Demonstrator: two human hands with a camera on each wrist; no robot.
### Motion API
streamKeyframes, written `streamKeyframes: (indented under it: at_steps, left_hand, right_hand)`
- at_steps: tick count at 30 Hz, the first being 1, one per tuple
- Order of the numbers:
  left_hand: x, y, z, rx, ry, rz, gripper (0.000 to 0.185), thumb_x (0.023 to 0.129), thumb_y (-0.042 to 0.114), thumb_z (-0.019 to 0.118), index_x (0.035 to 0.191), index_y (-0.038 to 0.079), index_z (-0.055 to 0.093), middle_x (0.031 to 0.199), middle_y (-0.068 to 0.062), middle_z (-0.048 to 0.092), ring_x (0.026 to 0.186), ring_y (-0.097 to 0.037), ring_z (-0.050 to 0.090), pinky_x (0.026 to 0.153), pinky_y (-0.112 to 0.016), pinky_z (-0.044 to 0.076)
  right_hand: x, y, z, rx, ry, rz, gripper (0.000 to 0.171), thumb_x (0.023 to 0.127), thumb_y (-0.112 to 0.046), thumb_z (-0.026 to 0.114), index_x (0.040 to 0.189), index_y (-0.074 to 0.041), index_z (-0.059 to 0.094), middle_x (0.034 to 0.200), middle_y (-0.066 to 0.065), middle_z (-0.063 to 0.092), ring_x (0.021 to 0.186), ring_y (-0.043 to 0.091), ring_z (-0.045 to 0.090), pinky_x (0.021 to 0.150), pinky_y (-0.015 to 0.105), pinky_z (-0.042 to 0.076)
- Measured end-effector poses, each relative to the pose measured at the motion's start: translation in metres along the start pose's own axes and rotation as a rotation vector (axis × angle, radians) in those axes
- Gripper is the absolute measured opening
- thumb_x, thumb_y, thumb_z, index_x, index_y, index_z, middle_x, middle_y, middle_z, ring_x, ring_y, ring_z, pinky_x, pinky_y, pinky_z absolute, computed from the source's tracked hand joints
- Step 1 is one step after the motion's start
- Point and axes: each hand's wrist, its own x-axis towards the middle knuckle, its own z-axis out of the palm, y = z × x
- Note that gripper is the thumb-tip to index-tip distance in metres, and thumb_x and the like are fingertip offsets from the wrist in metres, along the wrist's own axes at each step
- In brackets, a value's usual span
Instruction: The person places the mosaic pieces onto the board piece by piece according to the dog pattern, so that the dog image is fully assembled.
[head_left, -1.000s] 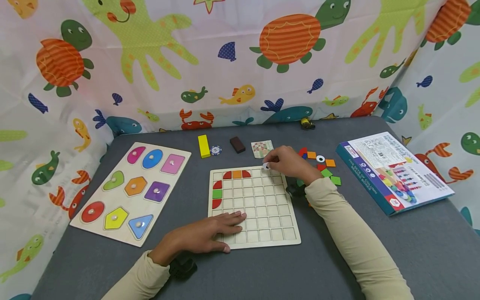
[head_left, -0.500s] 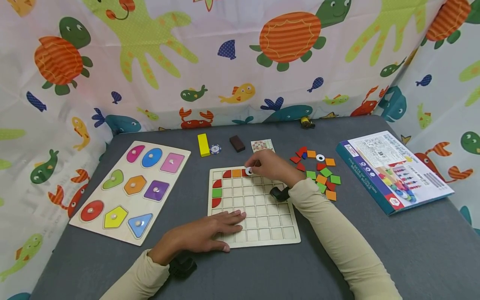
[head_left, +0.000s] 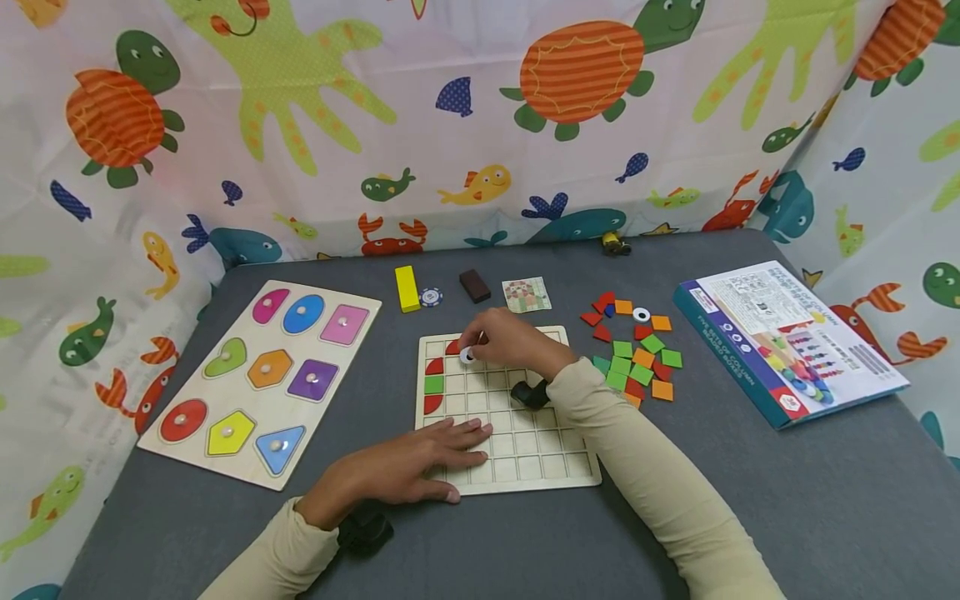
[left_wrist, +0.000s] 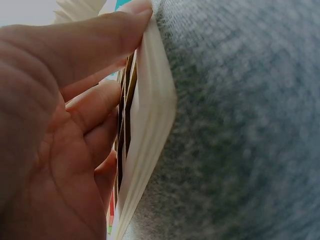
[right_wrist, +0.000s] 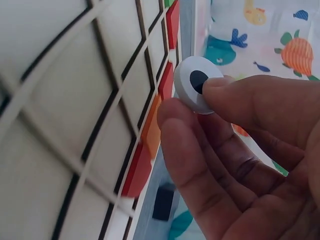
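My right hand [head_left: 512, 340] pinches a small white disc [right_wrist: 188, 82] with a black dot, like a toy eye, between thumb and fingers. It is held just above the upper left of a wooden grid board [head_left: 529, 447]. Red quarter-round tiles [head_left: 433, 405] and a green square tile [head_left: 433, 385] sit in the board's left column. An orange tile [right_wrist: 151, 127] and red tiles line its top row, partly hidden by the hand in the head view. My left hand [head_left: 420, 462] rests on the board's lower left corner with fingers extended, its thumb at the front edge.
Loose tiles [head_left: 621, 365] and another white disc [head_left: 641, 315] lie right of the board. A patterned card [head_left: 527, 294], brown block [head_left: 475, 286], yellow block [head_left: 407, 289] and poker chip [head_left: 431, 297] lie behind. A shape puzzle [head_left: 251, 329] is left, a box [head_left: 795, 342] right.
My right hand has moved left along the board's top row, carrying the white disc toward the upper left corner. The left hand has stayed in place.
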Motion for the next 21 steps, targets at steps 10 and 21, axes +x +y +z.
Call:
streamKeyframes:
  at_steps: [10, 21]
  left_hand:
    - [0.001, -0.004, 0.000, -0.009, 0.001, 0.028, 0.059, 0.093, 0.026, 0.067, 0.146, 0.013, 0.045, 0.159, 0.001, 0.022, 0.147, -0.016, 0.011, 0.116, -0.045, 0.013]
    - [0.001, -0.002, 0.000, -0.030, 0.003, 0.026, 0.058, 0.093, 0.024, 0.068, 0.145, 0.011, 0.047, 0.159, -0.001, 0.023, 0.147, -0.018, 0.013, 0.116, -0.045, 0.014]
  right_hand:
    - [0.010, -0.006, 0.010, -0.023, -0.021, -0.051, 0.017, 0.092, 0.000, 0.062, 0.103, -0.004, 0.075, 0.094, 0.003, 0.071, 0.081, 0.013, 0.061, 0.075, 0.026, 0.050]
    - [0.018, -0.008, 0.019, -0.057, -0.033, -0.033, 0.015, 0.090, 0.000, 0.065, 0.097, -0.006, 0.076, 0.091, 0.002, 0.070, 0.082, 0.013, 0.062, 0.075, 0.027, 0.050]
